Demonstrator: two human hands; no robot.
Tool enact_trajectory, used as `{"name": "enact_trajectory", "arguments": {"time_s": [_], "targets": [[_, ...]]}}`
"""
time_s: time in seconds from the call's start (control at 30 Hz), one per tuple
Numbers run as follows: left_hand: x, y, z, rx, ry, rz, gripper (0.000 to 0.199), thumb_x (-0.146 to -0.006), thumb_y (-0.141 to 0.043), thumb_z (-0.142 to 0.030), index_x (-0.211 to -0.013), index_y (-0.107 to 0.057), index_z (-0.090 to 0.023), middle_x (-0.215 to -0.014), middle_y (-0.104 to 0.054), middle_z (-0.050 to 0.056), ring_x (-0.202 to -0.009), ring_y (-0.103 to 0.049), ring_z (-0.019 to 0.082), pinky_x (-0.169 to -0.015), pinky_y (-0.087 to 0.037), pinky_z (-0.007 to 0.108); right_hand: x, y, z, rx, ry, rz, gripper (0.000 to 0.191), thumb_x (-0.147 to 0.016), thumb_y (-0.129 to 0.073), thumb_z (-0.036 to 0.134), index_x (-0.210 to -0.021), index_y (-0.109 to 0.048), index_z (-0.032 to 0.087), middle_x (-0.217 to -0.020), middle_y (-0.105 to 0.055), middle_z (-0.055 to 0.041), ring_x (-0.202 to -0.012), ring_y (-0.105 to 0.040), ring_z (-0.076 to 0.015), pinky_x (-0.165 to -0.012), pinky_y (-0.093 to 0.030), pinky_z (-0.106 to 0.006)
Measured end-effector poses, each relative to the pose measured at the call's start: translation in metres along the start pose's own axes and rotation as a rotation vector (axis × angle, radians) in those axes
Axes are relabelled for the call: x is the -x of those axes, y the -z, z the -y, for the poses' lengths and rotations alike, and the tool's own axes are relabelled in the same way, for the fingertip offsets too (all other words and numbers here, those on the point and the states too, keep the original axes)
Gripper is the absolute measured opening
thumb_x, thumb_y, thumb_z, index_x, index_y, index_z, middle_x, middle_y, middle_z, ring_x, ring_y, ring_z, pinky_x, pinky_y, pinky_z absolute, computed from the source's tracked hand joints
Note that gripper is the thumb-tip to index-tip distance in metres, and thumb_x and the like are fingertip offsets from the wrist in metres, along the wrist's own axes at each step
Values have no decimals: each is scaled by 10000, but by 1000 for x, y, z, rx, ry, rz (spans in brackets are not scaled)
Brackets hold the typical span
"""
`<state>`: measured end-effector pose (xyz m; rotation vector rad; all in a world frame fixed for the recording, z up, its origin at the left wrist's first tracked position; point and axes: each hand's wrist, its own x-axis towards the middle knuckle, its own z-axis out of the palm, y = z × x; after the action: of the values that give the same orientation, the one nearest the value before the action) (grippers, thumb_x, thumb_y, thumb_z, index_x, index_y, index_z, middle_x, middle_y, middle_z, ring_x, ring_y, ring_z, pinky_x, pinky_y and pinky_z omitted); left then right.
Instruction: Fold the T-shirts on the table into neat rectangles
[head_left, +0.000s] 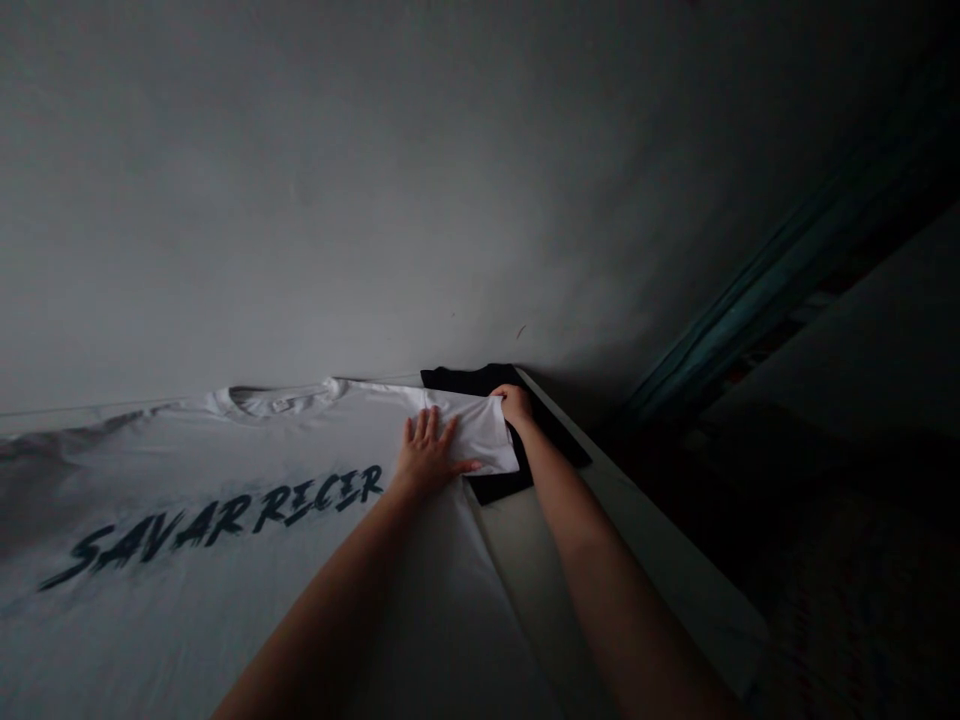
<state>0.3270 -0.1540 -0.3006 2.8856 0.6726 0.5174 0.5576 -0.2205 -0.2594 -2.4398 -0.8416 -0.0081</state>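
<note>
A white T-shirt (315, 560) with dark brush-style lettering across its chest lies spread out, its collar towards the wall. My left hand (429, 455) rests flat on the shirt near the sleeve seam, fingers spread. At the upper corner of the sleeve's hem, my right hand (514, 405) pinches the sleeve of the T-shirt between thumb and fingers. Beneath the sleeve is a black cloth (551, 440), partly covered by the white fabric. The shirt's far left side runs into shadow at the frame's edge.
The pale table (675, 560) has its right edge running diagonally to the lower right. A plain wall (300, 200) rises directly behind it. Dark teal cloth (735, 310) hangs or lies along the right, where the floor area is too dark to make out.
</note>
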Motion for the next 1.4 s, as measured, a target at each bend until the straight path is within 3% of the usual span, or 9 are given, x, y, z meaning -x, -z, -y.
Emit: {"name": "enact_trajectory", "arguments": {"time_s": [0.13,0.33,0.5,0.63,0.77,0.9,1.07,1.27,1.4], "targets": [[-3,-1,1,39,20,28,965,-823,-463,-808,-1560,-358,-195,-1619,-292,210,-1510,-215,409,-1207,-172,590,12,13,23,105,-34,-84,410,-884,-433,56,-1188,-703,104,-1269,-657,-196,-1190,-611,-263,-1028,-444,-376],[-20,1,18,146,82,178,570,-1018,-294,-390,-1567,-329,-240,-1645,-291,91,-1514,-254,302,-1208,-235,517,92,-11,55,243,421,33,502,-1016,-368,274,-1497,-459,165,-1571,-417,-134,-1440,-386,-239,-1157,-337,-401],[-34,13,35,98,17,212,555,-993,-334,-283,-1547,-361,-272,-1639,-311,79,-1500,-282,317,-1178,-282,543,145,-16,32,400,246,141,562,-1041,-340,372,-1558,-361,155,-1642,-275,-105,-1517,-230,-286,-1220,-190,-469],[-49,22,42,35,22,225,534,-1002,-351,-328,-1535,-377,-322,-1648,-295,47,-1503,-254,345,-1182,-226,598,150,1,22,446,156,125,573,-1034,-368,369,-1560,-347,144,-1651,-257,-110,-1496,-266,-322,-1197,-227,-464],[-63,23,38,26,88,228,521,-1014,-306,-350,-1526,-398,-323,-1637,-320,50,-1492,-268,363,-1161,-233,636,148,17,25,434,81,6,513,-987,-502,353,-1429,-485,93,-1452,-515,-218,-1314,-509,-286,-1050,-400,-372],[-64,16,31,-5,107,187,550,-1021,-260,-402,-1550,-365,-295,-1650,-286,50,-1507,-230,360,-1185,-183,620,152,25,21,412,35,-57,307,-972,-548,332,-1232,-573,170,-1228,-658,-147,-1154,-608,-247,-906,-454,-311],[-60,11,28,-32,125,164,586,-1016,-252,-498,-1564,-332,-307,-1667,-234,37,-1523,-184,362,-1193,-149,618,154,27,19,370,-3,77,308,-998,-522,293,-1294,-486,217,-1129,-722,-88,-1048,-680,-206,-774,-463,-272],[-60,12,28,-7,118,130,578,-1008,-291,-507,-1548,-367,-316,-1653,-274,52,-1514,-212,372,-1182,-163,628,151,37,18,398,-48,185,265,-1002,-481,262,-1260,-539,238,-1115,-724,-89,-1013,-687,-234,-761,-474,-306],[-59,11,27,31,100,86,568,-1004,-316,-497,-1538,-387,-317,-1640,-302,70,-1507,-227,384,-1172,-160,658,144,31,40,489,67,72,349,-992,-374,154,-1243,-616,168,-1237,-642,-201,-1137,-611,-289,-904,-471,-393]]}}
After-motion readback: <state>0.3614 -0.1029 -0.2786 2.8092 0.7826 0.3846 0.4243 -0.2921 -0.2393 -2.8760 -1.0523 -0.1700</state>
